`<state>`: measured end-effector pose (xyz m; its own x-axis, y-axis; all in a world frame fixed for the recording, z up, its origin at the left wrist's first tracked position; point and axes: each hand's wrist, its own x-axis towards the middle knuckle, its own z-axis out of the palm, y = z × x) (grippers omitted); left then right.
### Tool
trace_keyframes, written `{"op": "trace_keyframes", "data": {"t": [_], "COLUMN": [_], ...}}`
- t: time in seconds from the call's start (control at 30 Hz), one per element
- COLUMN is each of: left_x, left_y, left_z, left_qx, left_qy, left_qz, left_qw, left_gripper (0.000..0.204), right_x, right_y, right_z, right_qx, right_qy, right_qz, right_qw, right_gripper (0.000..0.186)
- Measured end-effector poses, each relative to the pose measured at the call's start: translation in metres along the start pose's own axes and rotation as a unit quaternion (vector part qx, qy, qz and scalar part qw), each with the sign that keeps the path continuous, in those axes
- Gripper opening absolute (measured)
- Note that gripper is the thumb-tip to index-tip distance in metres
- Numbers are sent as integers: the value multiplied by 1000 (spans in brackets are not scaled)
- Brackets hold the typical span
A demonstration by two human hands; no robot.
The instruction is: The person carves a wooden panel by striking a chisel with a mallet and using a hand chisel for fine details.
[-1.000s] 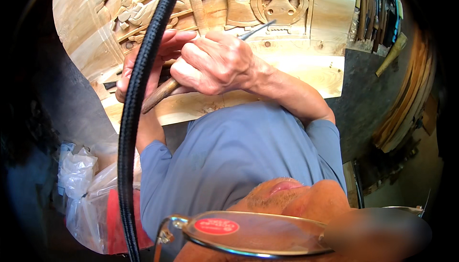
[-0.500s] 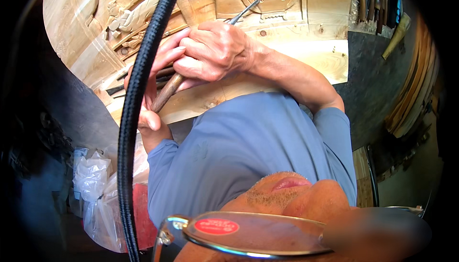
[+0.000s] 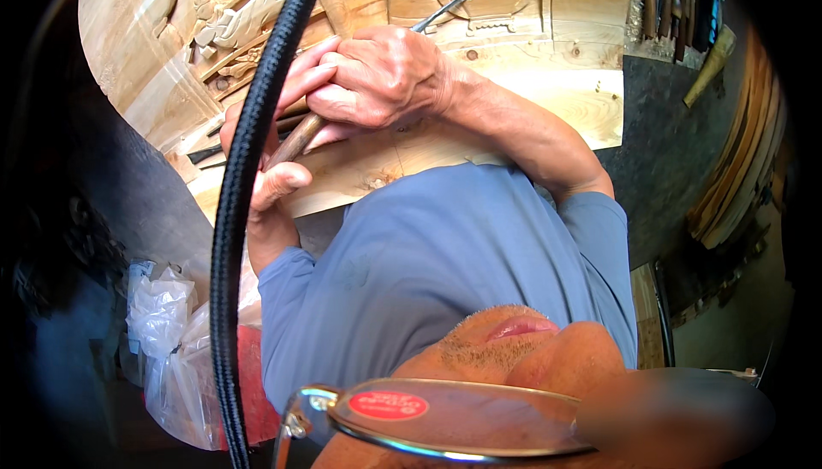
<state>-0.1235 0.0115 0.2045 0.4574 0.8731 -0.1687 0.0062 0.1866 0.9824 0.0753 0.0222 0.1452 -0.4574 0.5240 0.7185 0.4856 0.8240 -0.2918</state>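
Observation:
My right hand (image 3: 381,75) is closed around a wood carving chisel (image 3: 297,139) with a brown wooden handle and a thin metal blade. The blade slants up to the right, its tip at a small hole in a round carved motif on the pale wooden panel (image 3: 591,7). At the handle's butt end is my left hand (image 3: 282,181), thumb bent against the handle and fingers reaching up beside my right hand. A black braided cable (image 3: 240,169) crosses in front and hides part of the left hand.
Dark slender tools (image 3: 205,154) lie by the panel's near left edge. Several chisels (image 3: 668,7) stand in a row at the far right, near a tapered yellowish piece (image 3: 711,67). Stacked curved wooden strips (image 3: 741,152) are on the right. A clear plastic bag (image 3: 167,323) sits lower left.
My left thumb has shifted up along the handle's butt end. Both hands sit slightly higher in the picture, and the blade tip stays at the same hole.

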Motion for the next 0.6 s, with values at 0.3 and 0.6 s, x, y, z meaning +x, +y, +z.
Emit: {"op": "trace_keyframes", "data": {"t": [0.3,0.6], "left_x": [5,15], "left_y": [-16,-24], "left_z": [-14,-37], "left_qx": [26,-27], "left_qy": [16,-23], "left_qz": [-13,4], "left_qw": [999,999], "left_gripper": [54,74], "right_x": [-1,6], "right_y": [7,7], "right_z": [6,5], "right_qx": [-32,-53], "right_qy": [-76,-83], "right_qz": [21,35], "right_qw": [996,995], "right_gripper": [31,32]}}
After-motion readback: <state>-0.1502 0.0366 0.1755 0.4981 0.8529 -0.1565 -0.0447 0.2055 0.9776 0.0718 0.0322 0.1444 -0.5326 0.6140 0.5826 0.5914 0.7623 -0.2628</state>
